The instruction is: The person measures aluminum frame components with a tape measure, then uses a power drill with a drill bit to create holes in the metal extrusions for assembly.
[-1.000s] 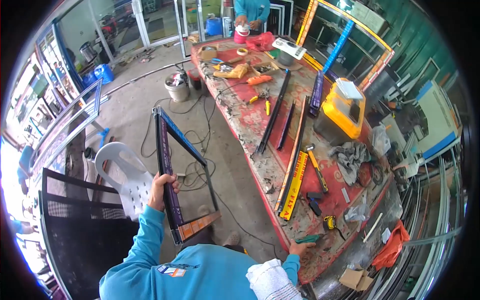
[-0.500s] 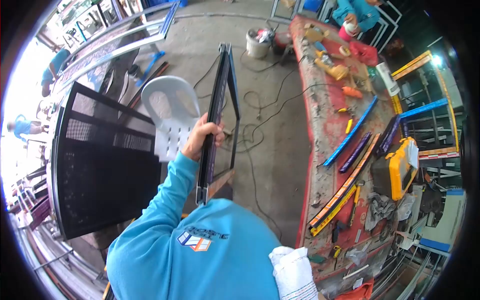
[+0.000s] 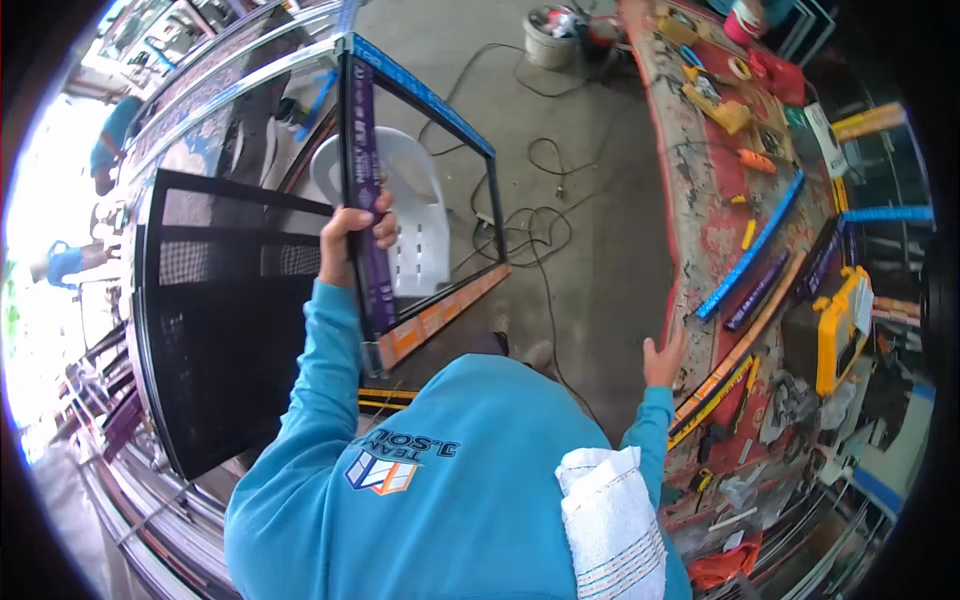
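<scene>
The left hand [image 3: 352, 232] is clamped around the purple side bar of a rectangular frame [image 3: 425, 95], fingers wrapped over the front of the bar, thumb behind. The frame hangs in the air, held up off the floor [image 3: 590, 230] and tilted, with a blue bar along its top, a dark bar on its far side and an orange bar along the bottom near the person's chest. Through the frame a white plastic chair [image 3: 415, 215] shows, standing on the floor just behind it. To the left of the frame stands a black mesh screen [image 3: 215, 350], leaning among other metal frames.

The right hand [image 3: 665, 358] is empty, fingers spread apart, held in the air just beside the near edge of the desk [image 3: 700, 220]. On the desk lie several long strips: a blue strip [image 3: 752, 245], a purple one beside it, and an orange and yellow strip [image 3: 735, 360] close to the right hand. A yellow toolbox [image 3: 838, 325] sits further right on the desk. Black cables [image 3: 535, 215] curl on the floor between the frame and the desk.
</scene>
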The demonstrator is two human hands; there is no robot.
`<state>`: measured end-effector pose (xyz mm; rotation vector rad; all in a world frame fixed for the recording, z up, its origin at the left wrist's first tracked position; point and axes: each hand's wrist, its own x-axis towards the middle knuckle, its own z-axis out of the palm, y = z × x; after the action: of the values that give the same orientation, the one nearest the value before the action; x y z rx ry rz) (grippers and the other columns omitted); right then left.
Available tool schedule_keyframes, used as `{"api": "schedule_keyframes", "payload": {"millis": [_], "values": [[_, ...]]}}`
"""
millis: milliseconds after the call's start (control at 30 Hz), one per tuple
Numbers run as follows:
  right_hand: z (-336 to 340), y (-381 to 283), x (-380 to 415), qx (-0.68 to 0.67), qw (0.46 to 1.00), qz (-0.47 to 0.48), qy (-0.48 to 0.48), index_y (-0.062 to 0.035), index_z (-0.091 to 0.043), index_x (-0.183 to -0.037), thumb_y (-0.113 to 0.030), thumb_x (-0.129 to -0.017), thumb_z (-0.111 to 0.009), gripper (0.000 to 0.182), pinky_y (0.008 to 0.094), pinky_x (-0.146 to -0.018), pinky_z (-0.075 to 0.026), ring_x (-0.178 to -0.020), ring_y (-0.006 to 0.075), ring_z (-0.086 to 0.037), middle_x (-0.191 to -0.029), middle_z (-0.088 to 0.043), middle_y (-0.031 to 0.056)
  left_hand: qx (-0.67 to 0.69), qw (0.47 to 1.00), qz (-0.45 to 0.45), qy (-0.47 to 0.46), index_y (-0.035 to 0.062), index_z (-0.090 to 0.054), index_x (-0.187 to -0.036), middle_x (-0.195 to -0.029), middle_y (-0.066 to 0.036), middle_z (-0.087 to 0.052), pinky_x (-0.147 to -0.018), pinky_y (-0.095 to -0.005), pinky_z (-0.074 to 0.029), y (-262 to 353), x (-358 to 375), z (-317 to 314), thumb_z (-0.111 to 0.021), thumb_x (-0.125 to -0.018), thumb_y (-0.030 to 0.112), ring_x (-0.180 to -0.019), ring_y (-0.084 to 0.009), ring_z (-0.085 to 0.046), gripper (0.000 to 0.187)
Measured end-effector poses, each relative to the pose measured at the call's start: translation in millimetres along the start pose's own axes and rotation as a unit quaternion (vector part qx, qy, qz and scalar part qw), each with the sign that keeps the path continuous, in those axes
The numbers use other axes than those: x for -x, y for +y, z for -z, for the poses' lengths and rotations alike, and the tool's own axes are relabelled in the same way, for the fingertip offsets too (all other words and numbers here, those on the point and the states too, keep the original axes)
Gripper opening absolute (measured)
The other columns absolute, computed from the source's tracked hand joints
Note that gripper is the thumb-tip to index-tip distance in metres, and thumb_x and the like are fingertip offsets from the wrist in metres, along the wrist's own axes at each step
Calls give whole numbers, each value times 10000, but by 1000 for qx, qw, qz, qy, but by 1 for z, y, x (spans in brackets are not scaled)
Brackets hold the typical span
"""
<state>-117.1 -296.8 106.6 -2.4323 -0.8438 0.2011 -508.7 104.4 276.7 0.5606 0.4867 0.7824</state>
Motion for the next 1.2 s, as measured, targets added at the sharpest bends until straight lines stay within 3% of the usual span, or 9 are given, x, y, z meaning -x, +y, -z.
{"api": "schedule_keyframes", "payload": {"millis": [167,367,533,633,767,933,1033,1133,1200], "values": [[-36,20,-93,136,990,-19,-13,71,-331,-1415,-221,-728,-747,855,463,-1148,-260,-1365,457,-306,-1433,-345,332,24,995,-64,67,54,-430,-1161,-899,-67,-474,-557,-297,-462,-25,-13,-21,-582,-701,34,-663,-158,-513,485],[-64,93,-136,198,953,-172,-151,111,-244,-1445,-358,-702,-779,1029,423,-1155,-272,-1407,420,-272,-1480,-283,342,20,992,-102,66,16,-417,-1224,-911,-78,-467,-548,-278,-459,0,-12,-42,-590,-698,63,-662,-149,-497,556],[-68,69,-138,251,911,-259,-201,128,-207,-1449,-403,-688,-780,1091,422,-1141,-299,-1406,416,-286,-1466,-312,352,14,991,-135,18,-10,-400,-1279,-922,-76,-446,-566,-248,-449,29,-20,-56,-581,-712,126,-678,-134,-467,611],[-72,48,-139,308,891,-275,-190,121,-305,-1418,-462,-718,-748,1013,444,-1140,-297,-1366,434,-342,-1465,-321,331,-8,990,-138,14,-15,-381,-1303,-934,-76,-434,-573,-246,-447,37,-35,-65,-581,-717,131,-684,-131,-459,636],[-72,39,-169,338,849,-268,-305,67,-493,-1328,-473,-744,-714,825,480,-1093,-354,-1350,455,-363,-1480,-328,301,-29,988,-151,3,-23,-361,-1330,-950,-80,-425,-575,-245,-445,48,-73,-72,-589,-703,137,-681,-132,-462,686],[-74,51,-180,347,839,-212,-362,-6,-689,-1120,-476,-788,-608,581,525,-1052,-380,-1206,385,-561,-1215,-630,238,-60,987,-152,0,-29,-343,-1345,-951,-85,-425,-559,-251,-445,59,-146,-67,-595,-686,150,-656,-132,-466,728],[-73,3,-192,405,797,-259,-366,-36,-660,-1203,-611,-822,-511,706,611,-1144,-112,-1336,478,-385,-1327,-557,241,-73,984,-160,24,-25,-346,-1344,-945,-83,-427,-549,-257,-441,58,-221,-67,-600,-677,154,-649,-133,-469,736],[-95,-1,-197,386,754,-410,-337,-32,-538,-1352,-659,-804,-525,833,600,-1138,-165,-1395,514,-231,-1390,-497,248,-69,988,-133,46,5,-377,-1316,-928,-81,-448,-553,-261,-440,58,-318,-54,-595,-677,138,-661,-143,-487,688],[-115,56,-191,367,742,-453,-332,-38,-551,-1339,-646,-795,-544,817,573,-1130,-206,-1376,474,-291,-1382,-511,233,-74,989,-106,71,17,-405,-1274,-921,-78,-457,-554,-268,-442,54,-389,-58,-585,-687,122,-661,-149,-488,623]]}}
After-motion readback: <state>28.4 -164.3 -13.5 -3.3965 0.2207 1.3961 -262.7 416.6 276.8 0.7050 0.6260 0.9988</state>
